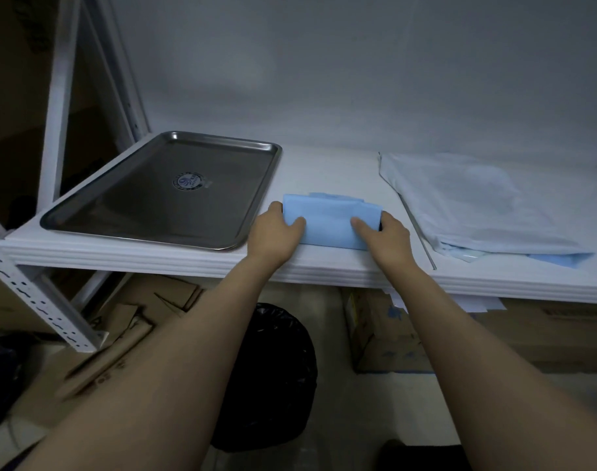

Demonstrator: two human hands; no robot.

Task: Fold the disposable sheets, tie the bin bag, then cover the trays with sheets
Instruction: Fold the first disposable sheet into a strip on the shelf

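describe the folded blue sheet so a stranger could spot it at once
On the white shelf, near its front edge, look between the steel tray on the left and the loose pale sheet pile on the right. The folded blue sheet is the small bright-blue rectangle, its ends gripped by the left hand and right hand.

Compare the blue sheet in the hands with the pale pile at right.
The blue sheet is small and neatly folded; the pale pile is larger and rumpled. The left hand and right hand grip the sheet's ends; the pile lies untouched. Both sit on the shelf.
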